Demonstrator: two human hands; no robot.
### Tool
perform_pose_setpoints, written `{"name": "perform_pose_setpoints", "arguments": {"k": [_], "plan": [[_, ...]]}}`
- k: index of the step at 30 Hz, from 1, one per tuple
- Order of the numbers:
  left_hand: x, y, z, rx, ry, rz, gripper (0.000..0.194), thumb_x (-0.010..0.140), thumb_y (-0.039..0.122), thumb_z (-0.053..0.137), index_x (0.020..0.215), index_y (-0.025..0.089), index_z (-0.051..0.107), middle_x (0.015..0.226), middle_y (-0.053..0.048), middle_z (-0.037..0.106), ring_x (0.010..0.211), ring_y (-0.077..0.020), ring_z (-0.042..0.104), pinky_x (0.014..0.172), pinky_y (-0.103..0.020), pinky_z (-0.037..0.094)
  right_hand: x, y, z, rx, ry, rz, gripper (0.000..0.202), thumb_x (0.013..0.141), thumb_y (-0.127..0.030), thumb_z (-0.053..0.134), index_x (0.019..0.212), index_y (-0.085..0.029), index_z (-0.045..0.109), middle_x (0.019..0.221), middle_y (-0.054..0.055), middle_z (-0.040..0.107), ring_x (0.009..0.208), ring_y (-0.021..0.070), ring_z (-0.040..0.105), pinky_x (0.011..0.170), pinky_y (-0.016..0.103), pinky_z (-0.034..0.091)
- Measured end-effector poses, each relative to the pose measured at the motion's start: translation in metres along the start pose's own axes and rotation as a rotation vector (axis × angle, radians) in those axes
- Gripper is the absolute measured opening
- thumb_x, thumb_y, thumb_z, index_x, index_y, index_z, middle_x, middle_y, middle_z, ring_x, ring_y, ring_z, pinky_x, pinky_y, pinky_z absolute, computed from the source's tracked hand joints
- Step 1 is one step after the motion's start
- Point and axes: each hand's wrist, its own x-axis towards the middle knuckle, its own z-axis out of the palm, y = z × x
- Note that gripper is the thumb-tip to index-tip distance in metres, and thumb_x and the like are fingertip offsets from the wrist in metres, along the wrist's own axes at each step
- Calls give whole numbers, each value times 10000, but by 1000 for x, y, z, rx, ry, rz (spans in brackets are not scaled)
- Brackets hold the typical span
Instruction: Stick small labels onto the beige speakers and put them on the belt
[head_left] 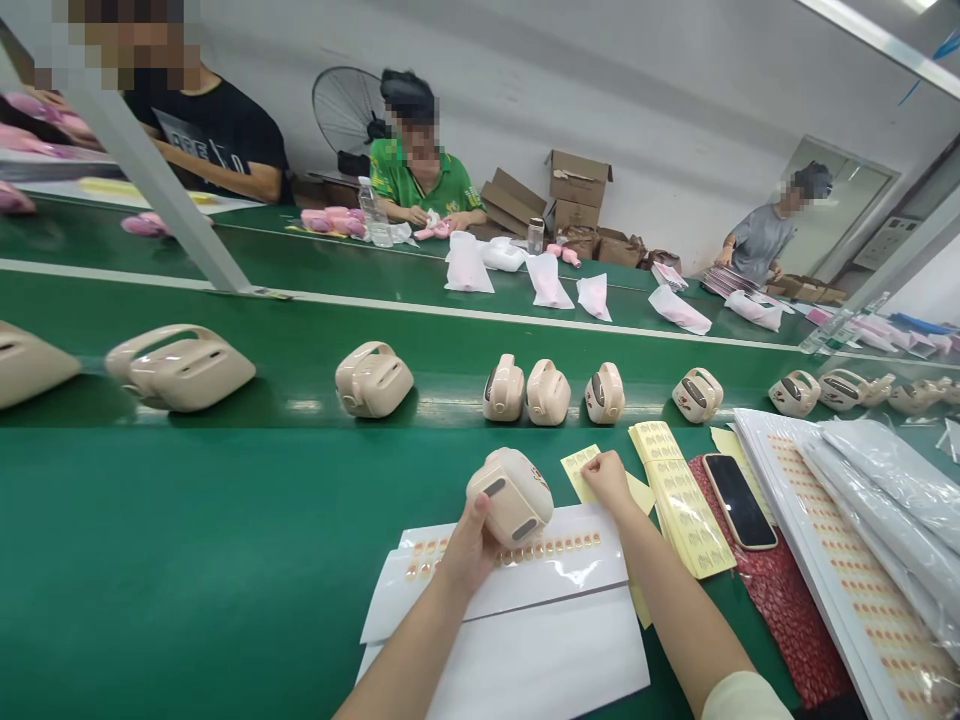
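Observation:
My left hand [471,550] grips a rounded cream plastic device [517,490], tilted so that two grey strips on one face show; a small printed pattern marks its far side. It is held just above white sheets [555,640] bearing rows of small orange-gold stickers [577,543]. To the right, the fingers of my right hand [609,480] are closed at the edge of a pale yellow sticker sheet [577,470]; whatever lies between the fingertips is hidden. Beside that hand lies a folded stack of yellow sticker sheets [671,490].
Several cream devices with handles [375,380] stand in a row along the green belt [300,400]. A phone [740,500] lies on red bubble wrap [787,610], beside plastic-covered sticker sheets [862,540]. Across the belt, co-workers sit and stand near pink items and white bags [469,262]. A metal post [176,190] rises at left.

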Motion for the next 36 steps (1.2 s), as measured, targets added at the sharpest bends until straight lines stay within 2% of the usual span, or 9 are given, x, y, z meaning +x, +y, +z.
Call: {"name": "perform_pose_setpoints", "arguments": {"k": [4, 8, 12, 16, 21, 26, 29, 32, 36], "plan": [[1, 0, 3, 22, -26, 14, 719, 594, 531, 698, 1228, 278, 471, 1047, -53, 654, 1033, -313, 569, 814, -436, 509, 2, -1, 0, 23, -20, 15, 163, 534, -102, 538, 388, -175, 526, 561, 38, 615, 680, 192, 569, 588, 250, 395], [2, -2, 4, 24, -12, 16, 693, 592, 524, 704, 1210, 306, 477, 1093, -37, 632, 1089, -298, 532, 839, -413, 494, 6, 1, -10, 95, -76, 62, 70, 564, -194, 577, 518, -155, 613, 580, 30, 630, 591, 155, 559, 543, 244, 402], [2, -2, 7, 42, 8, 20, 695, 581, 530, 709, 1198, 302, 486, 1108, -37, 619, 1115, -295, 506, 845, -402, 488, 7, 1, -18, 143, -92, 77, 122, 583, -269, 594, 571, -155, 633, 582, 22, 631, 555, 136, 544, 546, 247, 407], [1, 0, 11, 45, 39, 30, 726, 551, 542, 721, 1193, 290, 493, 1111, -40, 615, 1120, -293, 495, 853, -394, 481, 3, -2, -13, 117, -52, 73, 75, 556, -194, 595, 487, -165, 590, 577, 33, 628, 607, 170, 563, 569, 262, 398], [-1, 2, 14, 53, 29, 26, 747, 546, 548, 718, 1209, 297, 481, 1085, -42, 628, 1076, -294, 522, 807, -394, 500, -1, -5, -4, 82, -3, 51, 195, 519, -72, 549, 366, -182, 499, 584, 50, 629, 728, 215, 575, 605, 263, 377], [-2, 3, 15, 45, 29, 24, 709, 568, 528, 716, 1202, 312, 484, 1098, -35, 615, 1072, -289, 523, 808, -397, 497, 2, -4, -12, 179, -99, 96, 91, 524, -154, 601, 442, -168, 563, 496, 6, 582, 575, 162, 536, 559, 259, 361], [-1, 2, 15, 42, 22, 37, 691, 571, 515, 721, 1188, 297, 497, 1059, -38, 629, 1057, -282, 530, 823, -397, 486, 3, -7, -20, 272, -159, 106, 99, 495, -222, 648, 465, -160, 576, 488, -7, 570, 537, 133, 506, 567, 262, 360], [0, 1, 14, 44, 37, 50, 676, 572, 502, 727, 1175, 287, 509, 1071, -40, 625, 1073, -279, 519, 837, -390, 476, -8, -20, -27, 378, -229, 76, 179, 460, -306, 687, 477, -159, 586, 545, 6, 589, 573, 132, 509, 591, 270, 374], [5, -5, 9, 52, 51, 76, 708, 567, 532, 716, 1191, 287, 489, 1097, -49, 615, 1076, -289, 517, 794, -383, 493, -42, -51, -28, 500, -325, -17, 231, 460, -375, 711, 512, -173, 611, 758, 38, 632, 733, 159, 548, 673, 285, 408]]}}
